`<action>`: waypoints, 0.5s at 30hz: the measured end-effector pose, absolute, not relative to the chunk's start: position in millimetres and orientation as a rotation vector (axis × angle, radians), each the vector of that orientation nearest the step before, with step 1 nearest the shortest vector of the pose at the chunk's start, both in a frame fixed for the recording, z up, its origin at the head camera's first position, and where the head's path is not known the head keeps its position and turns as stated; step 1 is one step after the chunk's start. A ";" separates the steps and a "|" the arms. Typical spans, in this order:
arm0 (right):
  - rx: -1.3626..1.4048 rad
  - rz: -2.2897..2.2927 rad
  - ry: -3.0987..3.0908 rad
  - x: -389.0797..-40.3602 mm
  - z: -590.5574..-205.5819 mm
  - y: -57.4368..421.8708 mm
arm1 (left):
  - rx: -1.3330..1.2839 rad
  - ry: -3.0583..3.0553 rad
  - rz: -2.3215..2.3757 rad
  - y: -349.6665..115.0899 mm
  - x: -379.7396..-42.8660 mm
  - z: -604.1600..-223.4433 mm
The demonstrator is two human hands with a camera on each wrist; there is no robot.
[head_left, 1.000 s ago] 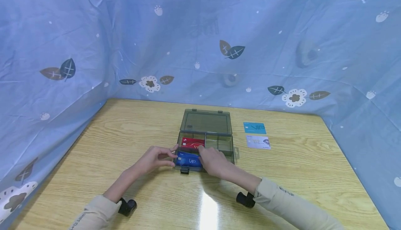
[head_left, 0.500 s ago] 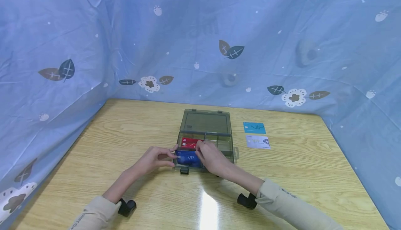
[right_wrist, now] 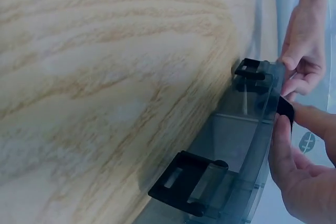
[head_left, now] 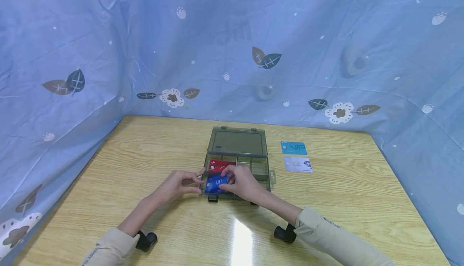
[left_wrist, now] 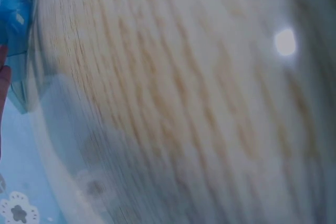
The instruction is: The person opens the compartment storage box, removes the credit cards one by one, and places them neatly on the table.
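Note:
A clear grey plastic compartment box [head_left: 261,170] lies open on the table, its lid [head_left: 238,142] folded back. My right hand [head_left: 243,183] pinches a blue VIP card [head_left: 214,183] between thumb and fingers at its right side, over the front left compartment. In the right wrist view the card [right_wrist: 285,109] looks dark and stands up between the fingertips. A red card [head_left: 217,165] is in the back left compartment. At the box's left side, my left hand [head_left: 179,182] holds the edge with thumb and fingers. The left wrist view catches only a sliver of that hand.
Right of the box, a teal VIP card [head_left: 294,148] and a pale silver VIP card [head_left: 298,164] lie flat on the wooden table [head_left: 344,193]. Black latches [right_wrist: 184,182] hang from the box's front. A blue patterned curtain [head_left: 217,48] surrounds the table's back and sides.
The right hand has shifted left and opened its pinch to the card's face side. The blue card, level half a second ago, now slants with its right side raised. The left hand stays.

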State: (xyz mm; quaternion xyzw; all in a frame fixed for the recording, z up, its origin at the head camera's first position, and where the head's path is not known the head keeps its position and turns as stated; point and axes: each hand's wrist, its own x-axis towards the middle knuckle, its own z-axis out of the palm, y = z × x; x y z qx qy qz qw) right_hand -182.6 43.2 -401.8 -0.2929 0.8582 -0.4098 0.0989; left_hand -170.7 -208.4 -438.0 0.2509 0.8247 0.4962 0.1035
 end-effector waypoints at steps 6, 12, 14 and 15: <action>-0.789 -1.236 2.517 -182.0 -400.4 47.3 | 0.722 2.435 1.464 -208.1 -170.7 -437.6; -0.638 -1.375 2.422 -179.1 -397.7 58.4 | 0.722 2.442 1.458 -207.8 -170.5 -437.1; -0.578 -1.464 2.347 -178.4 -397.9 62.6 | 0.722 2.445 1.456 -208.1 -170.4 -437.3; -0.553 -1.505 2.313 -178.0 -398.2 64.9 | 0.723 2.447 1.456 -208.3 -170.4 -437.4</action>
